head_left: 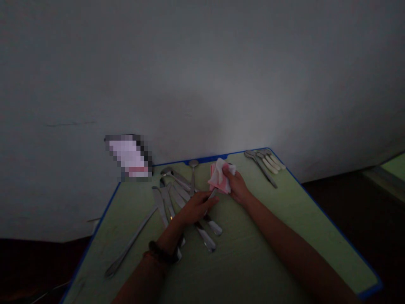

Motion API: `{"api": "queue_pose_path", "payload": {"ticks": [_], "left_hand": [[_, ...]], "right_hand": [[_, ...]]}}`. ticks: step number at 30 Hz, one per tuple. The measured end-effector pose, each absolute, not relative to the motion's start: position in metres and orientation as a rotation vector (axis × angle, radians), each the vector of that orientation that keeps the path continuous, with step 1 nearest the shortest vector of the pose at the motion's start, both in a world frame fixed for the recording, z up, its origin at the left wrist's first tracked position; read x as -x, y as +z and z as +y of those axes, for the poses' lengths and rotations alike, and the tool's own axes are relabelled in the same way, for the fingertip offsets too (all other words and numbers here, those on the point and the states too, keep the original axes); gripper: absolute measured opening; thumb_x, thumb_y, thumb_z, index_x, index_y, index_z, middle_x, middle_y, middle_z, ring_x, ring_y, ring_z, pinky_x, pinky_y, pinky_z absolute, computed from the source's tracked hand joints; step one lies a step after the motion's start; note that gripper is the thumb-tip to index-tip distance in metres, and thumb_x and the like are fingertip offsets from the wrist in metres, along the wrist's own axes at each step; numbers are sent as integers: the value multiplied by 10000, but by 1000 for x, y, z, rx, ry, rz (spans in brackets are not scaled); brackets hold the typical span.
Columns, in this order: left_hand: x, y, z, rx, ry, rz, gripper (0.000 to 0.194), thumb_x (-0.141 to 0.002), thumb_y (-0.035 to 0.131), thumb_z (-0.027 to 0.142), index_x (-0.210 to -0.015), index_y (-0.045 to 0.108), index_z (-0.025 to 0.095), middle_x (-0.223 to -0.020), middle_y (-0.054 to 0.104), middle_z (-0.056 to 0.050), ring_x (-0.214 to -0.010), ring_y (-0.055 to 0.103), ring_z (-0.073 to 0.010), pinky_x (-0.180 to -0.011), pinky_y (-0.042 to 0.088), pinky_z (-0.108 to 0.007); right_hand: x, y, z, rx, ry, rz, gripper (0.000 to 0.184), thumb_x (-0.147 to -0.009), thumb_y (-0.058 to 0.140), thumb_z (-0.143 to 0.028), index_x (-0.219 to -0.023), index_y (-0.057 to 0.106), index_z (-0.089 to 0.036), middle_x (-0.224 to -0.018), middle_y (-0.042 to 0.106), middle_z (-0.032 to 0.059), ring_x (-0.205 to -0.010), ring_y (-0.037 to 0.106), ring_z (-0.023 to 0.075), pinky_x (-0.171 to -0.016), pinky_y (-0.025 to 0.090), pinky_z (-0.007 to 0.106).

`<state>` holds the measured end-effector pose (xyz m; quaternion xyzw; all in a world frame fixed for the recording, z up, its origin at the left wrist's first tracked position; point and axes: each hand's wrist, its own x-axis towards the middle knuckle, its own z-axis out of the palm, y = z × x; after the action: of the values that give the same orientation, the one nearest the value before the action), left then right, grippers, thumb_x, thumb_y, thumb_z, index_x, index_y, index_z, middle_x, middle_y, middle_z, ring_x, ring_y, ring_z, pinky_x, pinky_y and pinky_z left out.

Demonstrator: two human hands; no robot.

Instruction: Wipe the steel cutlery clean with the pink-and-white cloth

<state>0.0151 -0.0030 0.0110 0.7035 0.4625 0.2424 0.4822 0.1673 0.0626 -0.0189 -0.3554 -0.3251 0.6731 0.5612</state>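
My left hand (198,207) is closed on the metal handle of a piece of cutlery (212,194). Its far end is hidden in a pink and white cloth (219,177), so I cannot tell its kind. My right hand (238,185) grips that cloth, thumb on top, around the hidden end. Under and beside my left hand lie several metal table knives (160,204) and other cutlery with shiny handles (207,242). A spoon (193,164) points toward the wall just behind them.
Several spoons with pale handles (268,164) and a longer metal spoon (262,169) lie at the back right. One long-handled utensil (131,247) rests at the left. A blurred-out device (129,156) leans at the back left. The green table (253,261) has a blue edge and meets the wall.
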Motion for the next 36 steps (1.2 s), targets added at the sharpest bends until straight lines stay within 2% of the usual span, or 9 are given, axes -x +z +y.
{"api": "queue_pose_path", "payload": {"ticks": [10, 16, 22, 26, 29, 32, 34, 36], "left_hand": [[-14, 9, -3, -1745, 607, 1094, 362, -842, 419, 436, -612, 469, 160, -505, 429, 54, -493, 407, -87, -475, 315, -198], [-15, 12, -2, -1784, 598, 1090, 362, -846, 417, 435, -616, 472, 160, -508, 436, 50, -500, 414, -92, -476, 315, -197], [-15, 9, -1, -1787, 592, 1099, 349, -830, 455, 422, -610, 490, 154, -516, 430, 47, -498, 398, -88, -464, 296, -195], [-12, 3, -1, -1670, 620, 1076, 358, -849, 443, 399, -588, 475, 156, -473, 437, 48, -462, 403, -84, -467, 310, -199], [-11, 0, -2, -1586, 663, 1027, 363, -865, 431, 397, -612, 506, 148, -466, 463, 42, -459, 428, -85, -487, 337, -199], [-11, -1, -2, -1516, 680, 981, 318, -869, 430, 412, -813, 575, 135, -462, 467, 54, -441, 421, -85, -471, 335, -194], [-12, -2, -2, -1493, 671, 975, 339, -870, 425, 428, -940, 573, 131, -457, 444, 68, -422, 391, -80, -451, 318, -190], [-13, -2, -2, -1478, 669, 1000, 361, -861, 432, 442, -975, 571, 129, -472, 415, 74, -420, 362, -74, -437, 299, -186]], "right_hand": [[-167, -21, 63, 837, 1577, -761, 405, -637, 703, -428, -937, 585, -183, -791, 673, 10, -702, 611, 151, -687, 478, 279], [-167, -21, 65, 822, 1605, -702, 361, -633, 706, -392, -899, 585, -179, -731, 658, -7, -645, 589, 132, -651, 481, 264], [-174, -18, 66, 884, 1688, -682, 228, -579, 640, -176, -794, 565, -184, -617, 615, -52, -550, 558, 116, -560, 471, 248], [-176, -16, 66, 892, 1645, -712, 328, -548, 582, -127, -868, 577, -200, -643, 621, -61, -547, 550, 116, -533, 461, 239], [-175, -18, 68, 864, 1584, -694, 351, -559, 628, -161, -902, 576, -215, -708, 638, -54, -604, 565, 116, -581, 468, 239], [-175, -22, 71, 792, 1498, -737, 316, -570, 687, -234, -863, 570, -213, -759, 634, -47, -639, 562, 104, -609, 459, 225], [-176, -24, 73, 799, 1413, -805, 272, -602, 693, -314, -815, 570, -197, -730, 617, -43, -605, 537, 93, -575, 437, 211], [-178, -26, 73, 869, 1328, -880, 276, -665, 645, -427, -762, 567, -182, -648, 585, -41, -543, 496, 87, -517, 400, 204]]}}
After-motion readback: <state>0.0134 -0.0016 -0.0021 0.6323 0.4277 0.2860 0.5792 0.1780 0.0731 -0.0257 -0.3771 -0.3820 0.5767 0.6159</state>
